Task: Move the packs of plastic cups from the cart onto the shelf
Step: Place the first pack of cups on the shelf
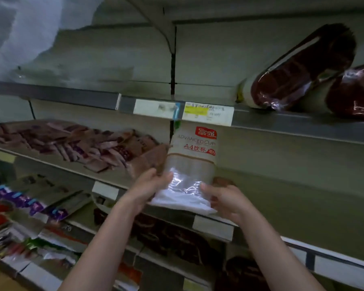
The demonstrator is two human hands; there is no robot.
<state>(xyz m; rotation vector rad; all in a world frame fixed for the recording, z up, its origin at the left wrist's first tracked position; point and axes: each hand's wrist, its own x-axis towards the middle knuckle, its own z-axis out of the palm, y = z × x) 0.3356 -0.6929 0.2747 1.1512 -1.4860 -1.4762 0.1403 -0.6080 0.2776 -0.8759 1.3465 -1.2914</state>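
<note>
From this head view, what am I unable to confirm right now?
- Cart: outside the head view, so the packs left on it cannot be counted.
- Cup pack: its base is hidden behind the left hand and right hand, so whether it rests on the shelf is unclear.
- Price labels: text is blurred and unreadable.
- Dark red packs, upper right: cut off by the frame's edge.

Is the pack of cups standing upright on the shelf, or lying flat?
Upright. The pack of cups stands tall on the shelf, label on top, while the left hand and right hand grip its lower end.
</note>
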